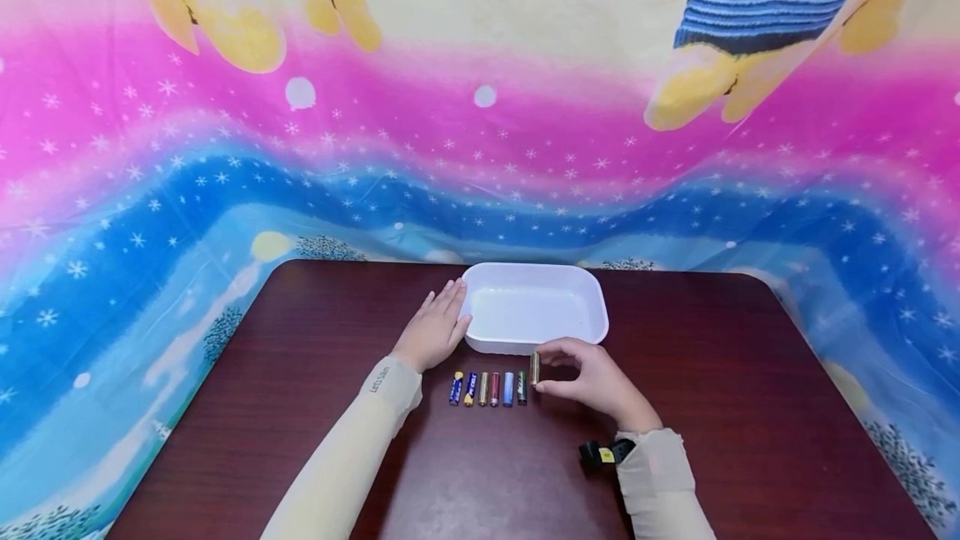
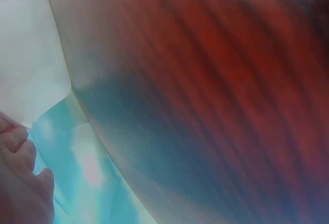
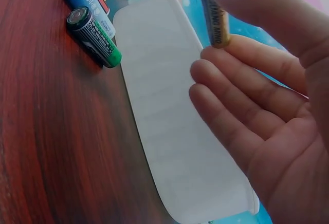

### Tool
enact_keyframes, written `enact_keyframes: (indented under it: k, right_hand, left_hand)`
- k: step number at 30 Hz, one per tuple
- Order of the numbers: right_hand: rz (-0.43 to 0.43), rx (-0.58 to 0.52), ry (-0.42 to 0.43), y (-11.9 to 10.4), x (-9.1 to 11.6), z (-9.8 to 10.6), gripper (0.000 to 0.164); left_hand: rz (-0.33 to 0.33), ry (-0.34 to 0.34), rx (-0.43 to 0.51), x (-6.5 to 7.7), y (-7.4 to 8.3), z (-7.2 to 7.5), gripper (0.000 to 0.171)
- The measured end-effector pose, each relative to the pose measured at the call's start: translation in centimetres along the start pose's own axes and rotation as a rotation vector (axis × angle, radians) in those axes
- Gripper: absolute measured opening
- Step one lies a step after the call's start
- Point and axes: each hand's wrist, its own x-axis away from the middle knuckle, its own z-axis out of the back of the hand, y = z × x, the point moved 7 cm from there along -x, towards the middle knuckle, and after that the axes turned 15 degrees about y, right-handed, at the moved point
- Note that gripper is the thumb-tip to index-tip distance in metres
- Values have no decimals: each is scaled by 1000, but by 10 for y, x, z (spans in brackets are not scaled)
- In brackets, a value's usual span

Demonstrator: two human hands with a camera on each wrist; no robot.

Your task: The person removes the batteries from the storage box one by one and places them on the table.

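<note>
Between thumb and fingertips my right hand (image 1: 600, 382) pinches a gold battery (image 1: 535, 369), just right of a row of batteries. In the right wrist view the pinched battery (image 3: 215, 16) shows dark lettering along its side. My left hand (image 1: 435, 332) has its fingers extended, touching the left side of a white plastic tub (image 1: 536, 348). In front of the tub several batteries lie side by side, among them a blue one (image 1: 508, 390), a red one (image 1: 494, 390) and a black-and-green one (image 3: 95, 38). The tub's inside shows bare white in the head view.
The dark red-brown wooden table (image 1: 480, 473) carries everything. Behind it hangs a patterned cloth (image 1: 480, 157) in pink and blue, reaching down past the table's far edge. A black wrist strap (image 1: 607, 453) is on the right wrist.
</note>
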Motion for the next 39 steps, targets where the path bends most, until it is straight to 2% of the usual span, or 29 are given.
enact_keyframes:
  k: [9, 18, 39]
  right_hand:
    - [-45, 68, -79, 9, 1, -7, 45]
    - [-36, 126, -135, 16, 2, -11, 41]
    - [-9, 246, -138, 20, 2, -19, 39]
  left_hand:
    - [6, -18, -6, 0, 0, -1, 65]
    - [19, -28, -5, 0, 0, 0, 65]
    - [7, -20, -4, 0, 1, 3, 65]
